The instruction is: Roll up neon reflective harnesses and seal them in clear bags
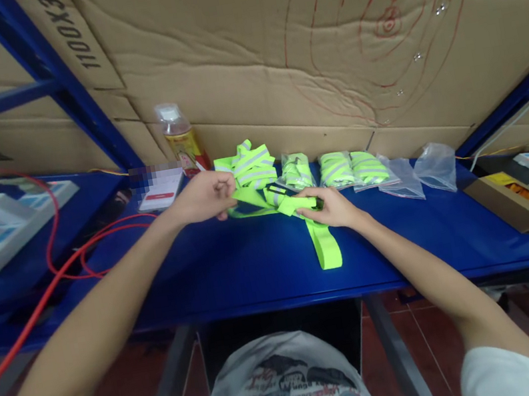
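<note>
A neon-yellow strap (327,247) with a black buckle is stretched between my two hands just above the blue table. My left hand (208,196) pinches one end of it. Closed around the bunched part near the buckle is my right hand (330,207), and a loop of the strap hangs below it onto the table. Right behind my hands lies a loose heap of neon-yellow straps with grey reflective stripes (253,164). To its right sit clear bags of folded neon-yellow straps (296,171), (337,169) in a row.
Flat clear bags (435,168) lie right of the packed ones. A drink bottle (182,141) and a white box (161,188) stand at the back left. A red hose (37,325) crosses the left side. An open cardboard box (515,210) sits at the right edge.
</note>
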Demonstrator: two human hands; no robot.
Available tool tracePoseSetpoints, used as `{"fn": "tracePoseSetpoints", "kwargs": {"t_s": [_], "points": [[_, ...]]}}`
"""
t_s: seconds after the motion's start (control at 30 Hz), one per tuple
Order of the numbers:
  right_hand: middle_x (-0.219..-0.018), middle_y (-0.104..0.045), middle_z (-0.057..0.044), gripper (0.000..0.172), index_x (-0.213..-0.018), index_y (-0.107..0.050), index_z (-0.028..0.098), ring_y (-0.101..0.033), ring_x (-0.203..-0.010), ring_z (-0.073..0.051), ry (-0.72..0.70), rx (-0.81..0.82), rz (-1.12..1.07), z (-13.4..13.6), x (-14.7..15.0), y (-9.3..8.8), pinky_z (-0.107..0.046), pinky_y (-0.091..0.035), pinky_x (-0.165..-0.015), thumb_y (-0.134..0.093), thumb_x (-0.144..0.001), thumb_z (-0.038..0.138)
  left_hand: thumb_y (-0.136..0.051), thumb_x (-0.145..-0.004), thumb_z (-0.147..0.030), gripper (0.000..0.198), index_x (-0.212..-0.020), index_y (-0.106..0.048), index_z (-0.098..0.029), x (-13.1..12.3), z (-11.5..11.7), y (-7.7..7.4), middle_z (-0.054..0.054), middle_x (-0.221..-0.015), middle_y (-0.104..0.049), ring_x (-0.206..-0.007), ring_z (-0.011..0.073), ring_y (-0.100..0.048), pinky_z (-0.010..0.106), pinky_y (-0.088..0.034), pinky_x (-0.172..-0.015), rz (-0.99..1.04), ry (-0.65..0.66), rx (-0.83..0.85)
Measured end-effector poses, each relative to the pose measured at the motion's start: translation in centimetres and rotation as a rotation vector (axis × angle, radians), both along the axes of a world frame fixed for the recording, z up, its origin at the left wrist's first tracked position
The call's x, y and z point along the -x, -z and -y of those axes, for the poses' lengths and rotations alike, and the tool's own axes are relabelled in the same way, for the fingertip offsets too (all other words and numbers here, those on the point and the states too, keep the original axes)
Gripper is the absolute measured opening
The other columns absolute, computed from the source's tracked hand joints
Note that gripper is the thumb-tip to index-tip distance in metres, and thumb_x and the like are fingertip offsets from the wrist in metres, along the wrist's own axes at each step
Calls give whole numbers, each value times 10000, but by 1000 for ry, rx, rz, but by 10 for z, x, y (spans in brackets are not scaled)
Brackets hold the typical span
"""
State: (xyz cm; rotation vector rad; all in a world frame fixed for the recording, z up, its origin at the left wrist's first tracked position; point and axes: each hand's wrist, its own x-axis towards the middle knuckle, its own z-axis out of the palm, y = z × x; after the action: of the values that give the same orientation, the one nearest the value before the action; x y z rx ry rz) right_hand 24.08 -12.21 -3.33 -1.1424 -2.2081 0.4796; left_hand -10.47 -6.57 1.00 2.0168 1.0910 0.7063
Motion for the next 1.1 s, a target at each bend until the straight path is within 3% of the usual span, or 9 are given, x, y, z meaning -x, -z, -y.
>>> {"fn": "tracePoseSetpoints", "kwargs": {"t_s": [0.1, 0.23, 0.3, 0.5, 0.57, 0.67, 0.77, 0.97, 1.1], "points": [[-1111, -845, -61, 388, -1226, -810, 181, -672, -678, -148, 27, -14, 13, -1, -1, 0, -283, -520, -690, -735, -962, 455, -727, -774, -228, 255, -697, -485, -211, 6, 3, -5, -60, -477, -526, -382, 118, -593, 175, -384, -408, -73, 7, -61], [-1232, -838, -60, 352, -1267, -809, 234, -791, -945, -226, -31, -54, 60, 0, -3, -2, -317, -593, -858, -734, -974, 415, -859, -833, -387, 282, -790, -643, -210, 8, 16, -13, -15, -580, -647, -411, 132, -607, 206, -431, -398, -255, 613, 390], [-1271, -831, -67, 343, -1288, -807, 253, -795, -1099, -269, -77, -90, 98, 1, -4, -3, -370, -607, -959, -733, -987, 400, -896, -831, -476, 323, -829, -720, -205, 3, 20, -14, 8, -590, -670, -428, 134, -589, 220, -431, -406, -257, 735, 480], [-1307, -819, -91, 330, -1326, -797, 257, -756, -1215, -316, -179, -208, 197, 0, -4, 0, -467, -601, -1028, -719, -1023, 359, -785, -914, -592, 441, -881, -697, -161, -16, 7, 4, 22, -724, -672, -567, 101, -568, 195, -428, -509, 15, 0, -169], [-1303, -818, -92, 336, -1349, -788, 260, -750, -1214, -322, -174, -247, 224, 0, -3, 3, -471, -603, -1014, -693, -1043, 360, -781, -910, -617, 462, -965, -700, -165, -14, 2, 11, 42, -771, -726, -546, 120, -616, 206, -460, -491, -110, 15, -2], [-1297, -817, -101, 362, -1388, -774, 253, -752, -1188, -315, -147, -309, 247, -1, 0, 9, -468, -603, -1008, -632, -1083, 385, -757, -923, -661, 509, -937, -718, -154, -10, 3, 18, 70, -735, -764, -485, 145, -660, 228, -515, -478, -286, 252, 383], [-1320, -807, -122, 390, -1411, -769, 246, -742, -1193, -310, -115, -386, 288, -3, 2, 16, -471, -599, -1022, -580, -1112, 410, -811, -890, -630, 476, -840, -763, -159, -13, 10, 23, 88, -718, -780, -514, 172, -705, 235, -543, -491, -298, 411, 503], [-1427, -759, -111, 407, -1445, -752, 329, -692, -1265, -326, -123, -481, 384, -8, -1, 28, -509, -579, -1039, -572, -1113, 481, -806, -921, -542, 362, -805, -825, -199, -21, 16, 19, 42, -639, -752, -439, 121, -607, 208, -435, -436, -281, 475, 266], [-1478, -732, -106, 426, -1476, -731, 361, -666, -1313, -349, -164, -488, 419, -10, -3, 30, -530, -562, -1062, -583, -1104, 505, -871, -847, -583, 428, -791, -778, -169, -19, 5, 14, 25, -655, -694, -544, 101, -567, 210, -415, -521, -4, 210, -38]]}}
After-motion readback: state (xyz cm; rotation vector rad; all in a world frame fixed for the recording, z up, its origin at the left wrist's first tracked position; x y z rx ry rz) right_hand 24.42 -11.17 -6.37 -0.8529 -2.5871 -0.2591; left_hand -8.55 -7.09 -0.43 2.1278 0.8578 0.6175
